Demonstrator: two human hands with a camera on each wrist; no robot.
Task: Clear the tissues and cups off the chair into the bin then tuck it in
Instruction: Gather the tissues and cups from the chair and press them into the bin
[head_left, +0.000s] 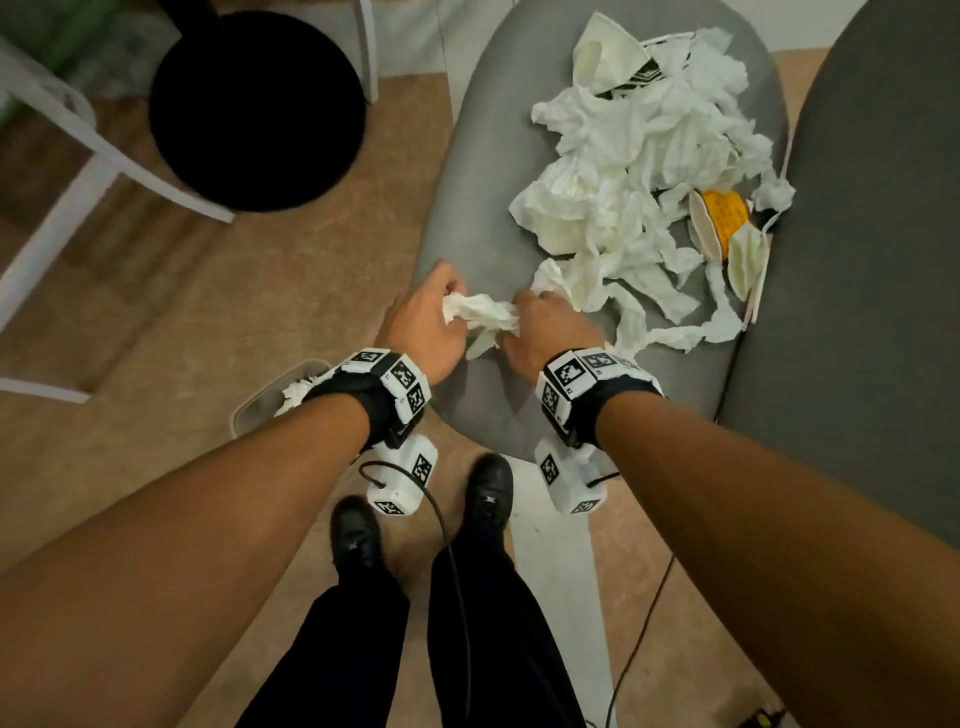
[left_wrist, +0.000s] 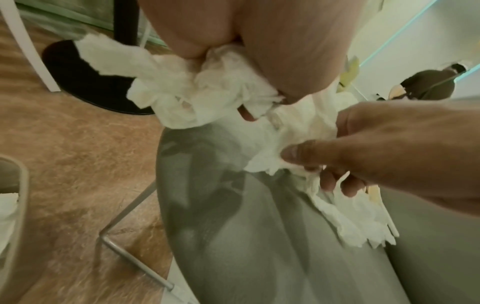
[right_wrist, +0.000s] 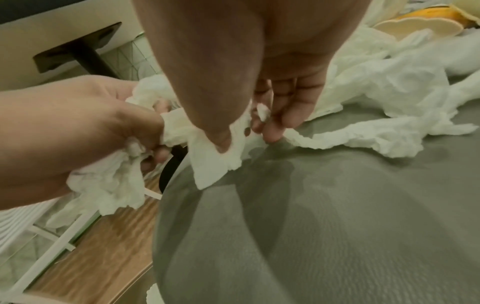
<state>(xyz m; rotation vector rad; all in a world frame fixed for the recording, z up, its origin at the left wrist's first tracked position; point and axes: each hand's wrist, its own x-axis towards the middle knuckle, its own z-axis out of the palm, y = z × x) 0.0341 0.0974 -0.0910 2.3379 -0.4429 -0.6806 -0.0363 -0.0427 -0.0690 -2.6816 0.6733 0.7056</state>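
Observation:
A pile of crumpled white tissues (head_left: 623, 182) covers the far half of the grey chair seat (head_left: 467, 208). A crushed white cup (head_left: 608, 52) lies at the pile's far end, and a crushed yellow cup (head_left: 722, 213) lies by the backrest. At the seat's near edge my left hand (head_left: 441, 301) grips a tissue wad (head_left: 480, 312). My right hand (head_left: 535, 312) pinches tissue right beside it, thumb against fingers (right_wrist: 270, 115). In the left wrist view the wad (left_wrist: 202, 92) bulges from my left fist. The bin (head_left: 249, 410) stands on the floor under my left wrist, with tissue inside.
The dark grey chair backrest (head_left: 857, 260) rises on the right. A black round table base (head_left: 257, 111) and white frame legs (head_left: 78, 171) stand on the wooden floor to the left. My black shoes (head_left: 488, 493) and a cable are below the seat's near edge.

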